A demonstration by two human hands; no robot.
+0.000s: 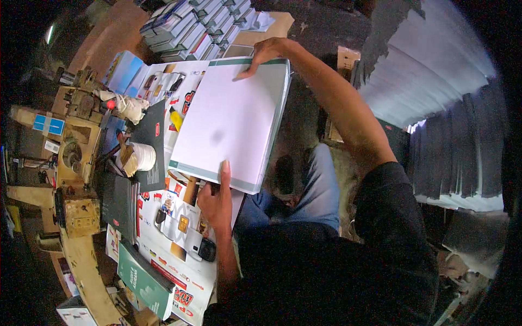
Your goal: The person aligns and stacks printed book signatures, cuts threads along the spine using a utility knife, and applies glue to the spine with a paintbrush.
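Note:
A thick block of white sheets (223, 119) with green bands along its far and near edges is held tilted over the table. My left hand (217, 204) grips its near edge, thumb on top and the other fingers partly hidden underneath. At the far edge, my right hand (267, 54) is closed round it, its thumb pressing on the top sheet and its fingers behind. Under and beside the block lies a printed poster sheet (179, 239) covering the tabletop.
To the left, a white tub (143, 157) with brushes or sticks stands on a black book (150, 136). A green book (144, 280) lies at the near left. Beyond are stacked books (185, 32); a wood and metal machine (79, 157) stands far left. Grey sheeting (435, 54) hangs right.

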